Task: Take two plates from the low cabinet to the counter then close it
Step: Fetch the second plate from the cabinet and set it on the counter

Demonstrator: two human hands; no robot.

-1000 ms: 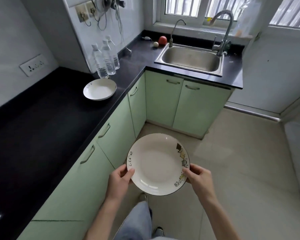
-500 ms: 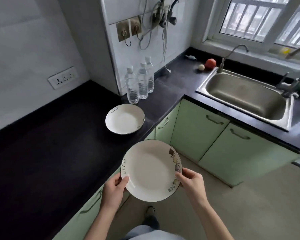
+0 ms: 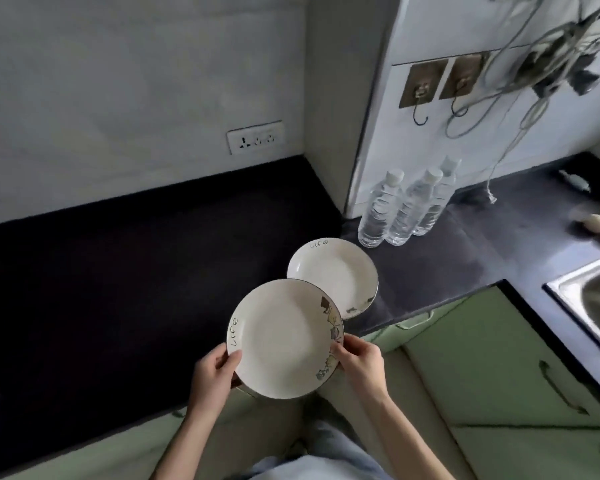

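Fingers of both hands pinch the rim of the second plate (image 3: 284, 337): the left hand (image 3: 212, 377) grips at about eight o'clock on the rim beside the word "Life", thumb on top, and the right hand (image 3: 361, 365) grips at about four o'clock over the printed cartoon figures. This plate hangs level over the front edge of the black counter (image 3: 118, 289), not yet set down.

A second ago it was carried out over the floor, well short of the worktop; half a second ago it had reached the cabinet fronts; now most of it is above the counter. At one o'clock from it, and partly hidden behind its rim, the first plate (image 3: 335, 271) rests flat on the counter. Further out at one o'clock stand three water bottles (image 3: 406, 209) against the wall; a sink (image 3: 589, 299) lies at three o'clock.

By my reading the carry is nearly over: lowering this plate remains, then shutting the low cabinet, which is out of view.
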